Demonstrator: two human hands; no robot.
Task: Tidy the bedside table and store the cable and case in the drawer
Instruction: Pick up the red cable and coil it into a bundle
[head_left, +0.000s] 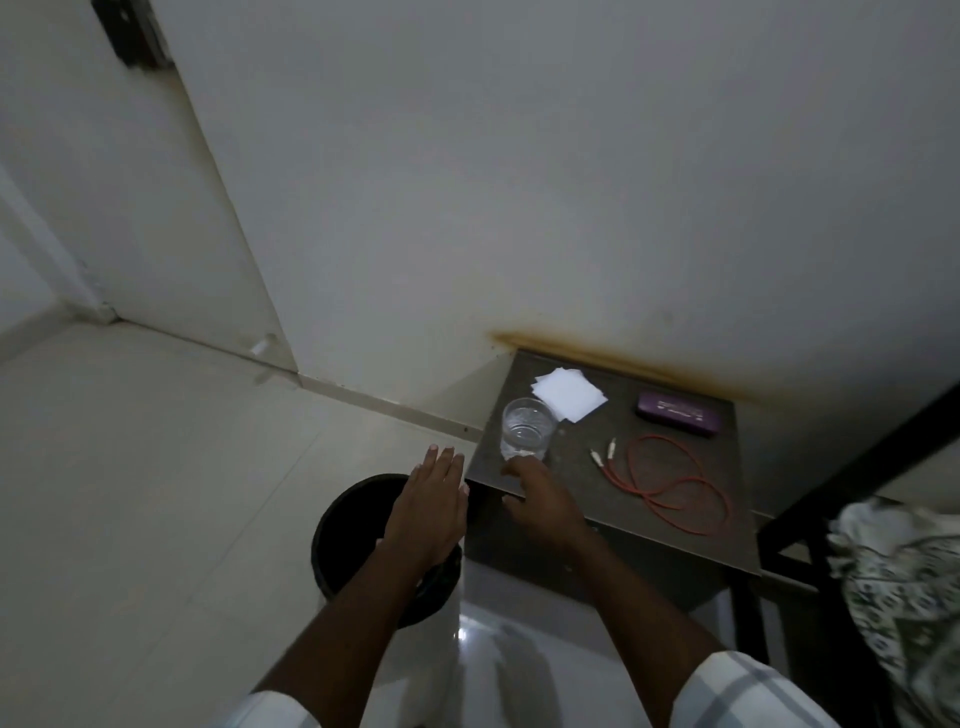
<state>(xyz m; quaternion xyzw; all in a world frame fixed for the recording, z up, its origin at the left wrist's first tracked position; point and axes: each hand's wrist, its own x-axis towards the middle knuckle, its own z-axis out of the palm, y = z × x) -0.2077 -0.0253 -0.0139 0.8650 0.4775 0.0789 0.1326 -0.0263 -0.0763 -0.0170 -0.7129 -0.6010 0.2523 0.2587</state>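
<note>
Fingertips of the right hand (540, 499) pinch the base of the clear drinking glass (525, 429), which stands upright at the 9 o'clock edge of the dark grey bedside table top (582, 467), close to its front-left corner. Whether the fingers actually bear on the glass or only touch it I cannot tell; a small white scrap shows at the fingertips. Left hand (431, 506) is flat and released, fingers together, palm down, hovering over the round black waste bin (337, 535) on the pale tiled floor (156, 493) at 9 o'clock of the table. At 12 o'clock of the glass, just beside it, lie white square paper sheets (569, 393), overlapping, near the table's back edge by the wall. At 3 o'clock the thin red cable (670, 480) lies in loose loops, its two pale plugs pointing toward the glass, one loop reaching close to the front edge. Beyond it, at 1 o'clock, the purple oblong case (678, 413) rests near the back right corner. Bare surface remains between glass and cable. A black frame (852, 467) and patterned cloth (904, 587) crowd the table's 3 o'clock side
</note>
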